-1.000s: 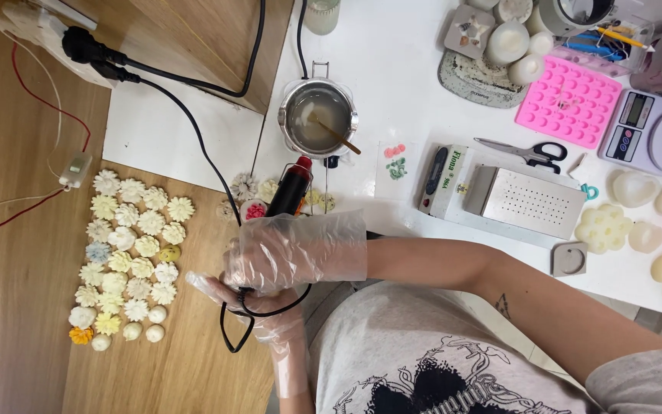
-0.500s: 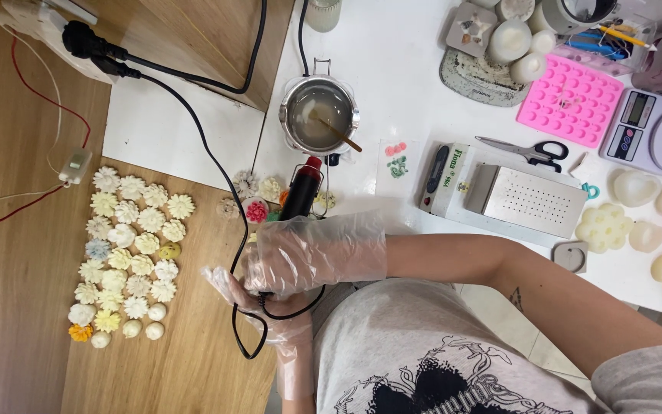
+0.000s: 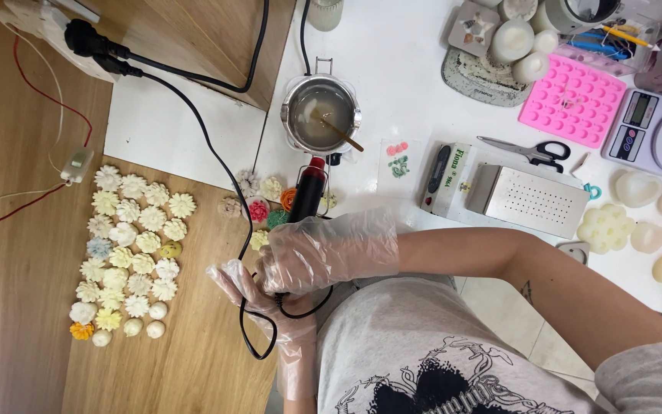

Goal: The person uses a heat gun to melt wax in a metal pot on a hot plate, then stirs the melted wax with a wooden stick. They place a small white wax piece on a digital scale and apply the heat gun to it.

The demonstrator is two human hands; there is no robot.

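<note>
One metal pot (image 3: 321, 113) with one wooden stick (image 3: 337, 132) in it. One pair of scissors (image 3: 526, 150), one pink mould (image 3: 571, 100), one kitchen scale (image 3: 654, 130), one perforated metal box (image 3: 527, 199). Two gloved hands — left hand (image 3: 258, 295) and right hand (image 3: 323, 249). The small wax flowers (image 3: 128, 253) on the wood number roughly thirty — too crowded for an exact count.

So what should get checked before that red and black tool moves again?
1. Right hand has the red and black tool held firmly: ok.
2. Left hand away from the tool's tip: ok.
3. Black cord not tangled: not ok, it loops by the left hand.
4. Small flowers beside the tip safe from it: cannot tell.
5. Metal pot upright: ok.
</note>
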